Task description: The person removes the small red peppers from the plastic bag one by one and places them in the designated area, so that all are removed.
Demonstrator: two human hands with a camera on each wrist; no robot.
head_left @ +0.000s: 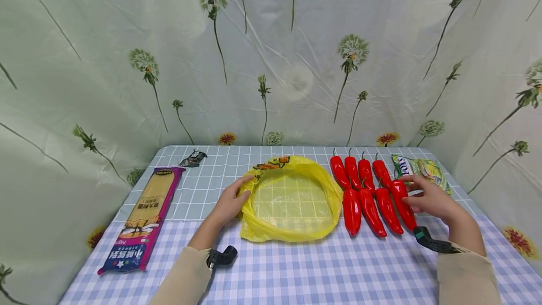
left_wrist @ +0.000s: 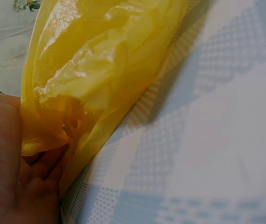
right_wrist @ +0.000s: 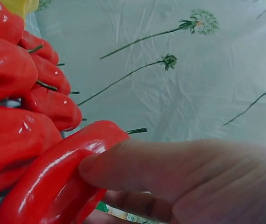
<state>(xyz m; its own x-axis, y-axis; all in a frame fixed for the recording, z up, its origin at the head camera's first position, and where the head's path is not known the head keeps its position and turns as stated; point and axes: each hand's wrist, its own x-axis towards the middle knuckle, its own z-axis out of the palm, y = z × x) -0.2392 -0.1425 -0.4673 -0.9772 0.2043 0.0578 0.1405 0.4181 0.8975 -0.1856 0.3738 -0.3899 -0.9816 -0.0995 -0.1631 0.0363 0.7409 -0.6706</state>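
Note:
A yellow plastic bag (head_left: 292, 235) lies with its mouth spread wide in the middle of the table. My left hand (head_left: 230, 204) holds the left side of its rim; in the left wrist view the plastic (left_wrist: 100, 60) passes between thumb and fingers. Two rows of red chili peppers (head_left: 352, 208) with green stems lie right of the bag. My right hand (head_left: 432, 197) grips the rightmost front pepper (head_left: 400, 199). Up close in the right wrist view, the thumb presses on this glossy pepper (right_wrist: 53, 182) and the other fingers go behind it, partly hidden.
A green FOX'S packet (head_left: 423, 169) lies behind my right hand. At the left is a long pasta package (head_left: 141, 220), with a small black wrapper (head_left: 194, 158) near the back edge. A checked cloth (head_left: 275, 272) covers the table, and printed curtains stand behind and at both sides.

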